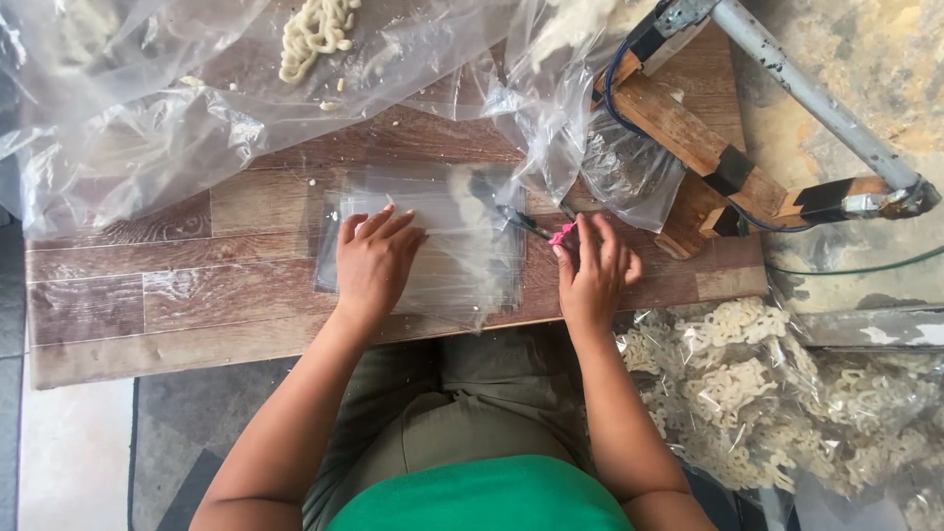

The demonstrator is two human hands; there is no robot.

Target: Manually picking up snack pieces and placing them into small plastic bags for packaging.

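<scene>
Left hand (376, 264) flat on clear bags (462, 261), fingers together. Right hand (593, 270) just beside, fingertips pinching pink clip (563, 234) at bags' edge; wooden board (197, 295) beneath.

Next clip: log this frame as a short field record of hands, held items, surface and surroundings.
Left hand: left hand flat on a stack of clear plastic bags
Right hand: right hand closed around a small pink-handled tool
Surface: low wooden board
Far side: plastic sheet with pale noodle-like crackers
Right side: bagged crackers, wooden frame with metal tube
</scene>
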